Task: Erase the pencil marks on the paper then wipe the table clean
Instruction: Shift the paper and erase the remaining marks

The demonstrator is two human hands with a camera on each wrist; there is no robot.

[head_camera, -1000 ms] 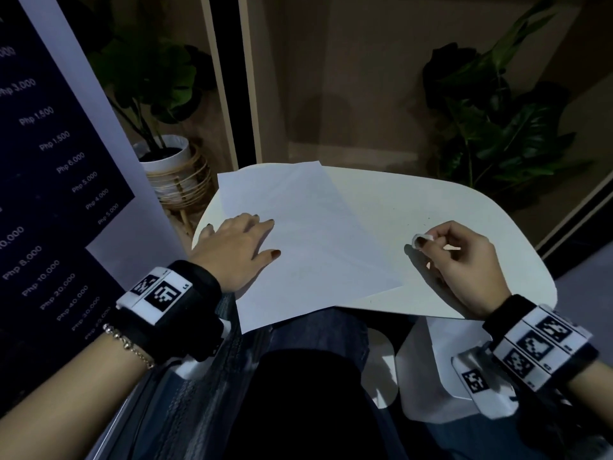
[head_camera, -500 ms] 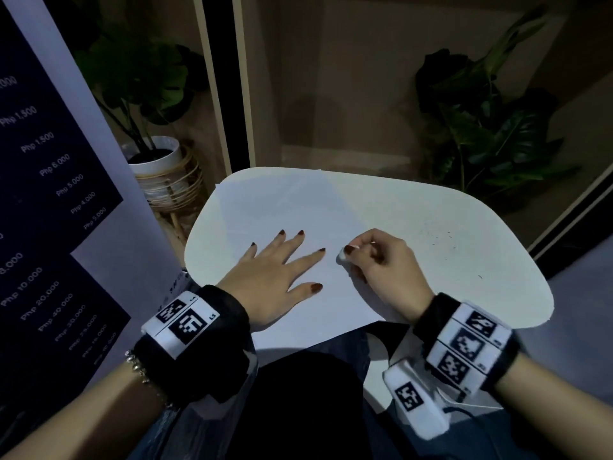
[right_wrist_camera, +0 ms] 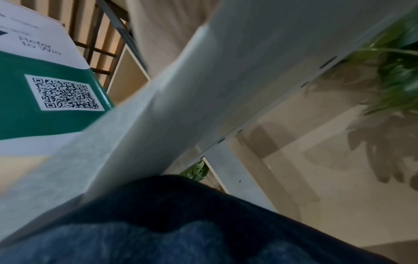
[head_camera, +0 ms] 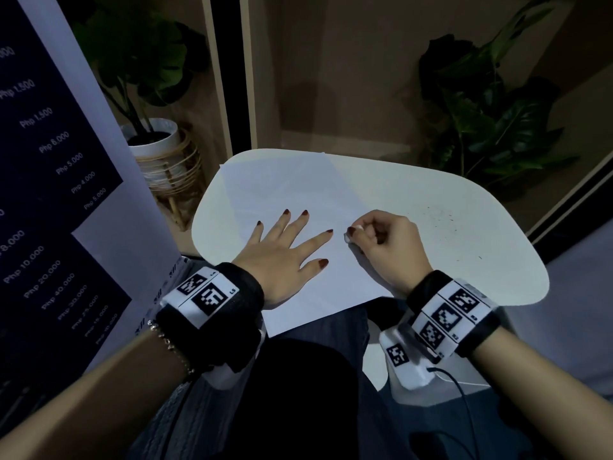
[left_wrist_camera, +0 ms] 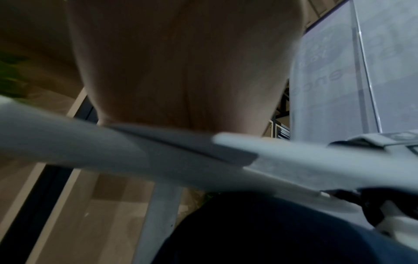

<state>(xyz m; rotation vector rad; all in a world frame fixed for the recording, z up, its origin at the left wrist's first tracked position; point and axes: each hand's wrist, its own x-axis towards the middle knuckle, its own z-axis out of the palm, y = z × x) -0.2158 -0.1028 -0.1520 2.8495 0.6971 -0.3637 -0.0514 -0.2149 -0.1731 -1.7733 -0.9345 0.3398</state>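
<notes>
The left hand (head_camera: 282, 257) lies flat, fingers spread, pinning the paper (head_camera: 298, 200) to the surface (head_camera: 464, 260); the right hand (head_camera: 384, 240) pinches what looks like an eraser (head_camera: 348, 238) for rubbing.

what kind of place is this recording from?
Probably a shop or office waiting corner, not a home. A price banner lists Php amounts, another sign carries a QR code and "Refer to Win", and potted plants flank a small white table.
</notes>
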